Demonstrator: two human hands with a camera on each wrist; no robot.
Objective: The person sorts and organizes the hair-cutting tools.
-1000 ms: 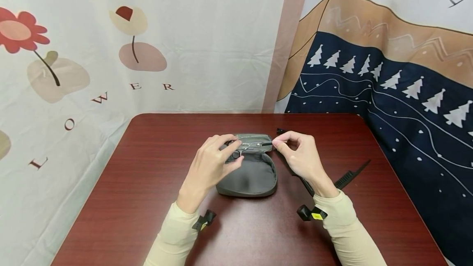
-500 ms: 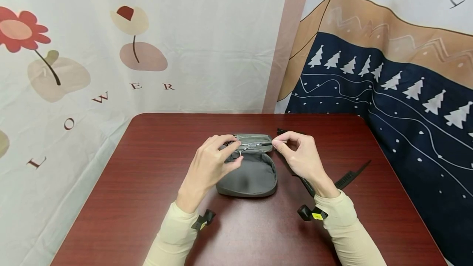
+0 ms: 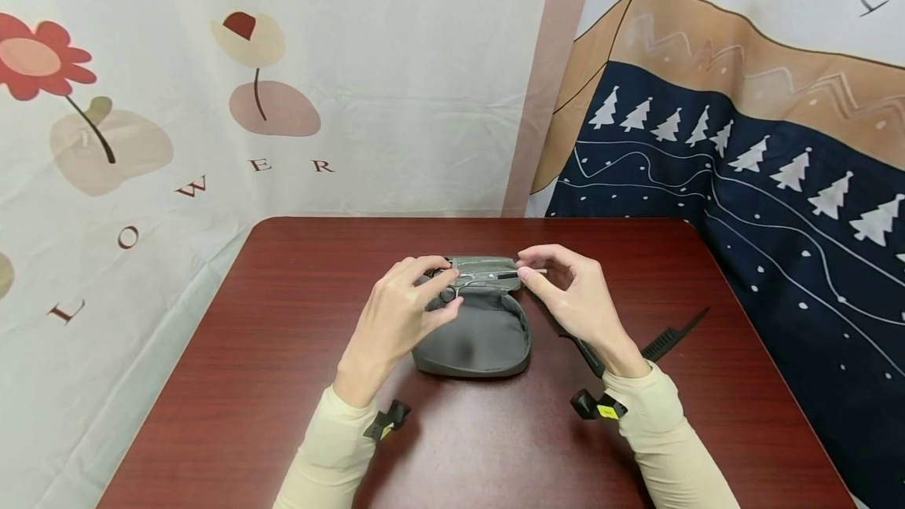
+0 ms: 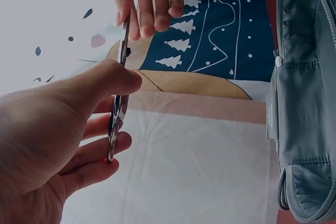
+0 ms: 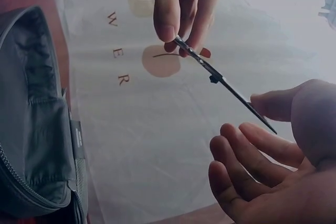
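Right fingers (image 5: pixel 252 157) loosened, scissors (image 5: pixel 215 72) above grey case (image 3: pixel 471 340), comb (image 3: pixel 665 342) partly behind wrist (image 3: pixel 626 360)

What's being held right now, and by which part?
Scissors: the left hand holds the handles; the right hand is at the blades, its grip unclear.

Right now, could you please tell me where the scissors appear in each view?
Head: scissors just below and right of centre.
Left wrist: scissors left of centre, nearly upright.
Right wrist: scissors right of centre, slanting down to the right.
Shared landmark: grey case, below centre in head, right edge in left wrist, left edge in right wrist.
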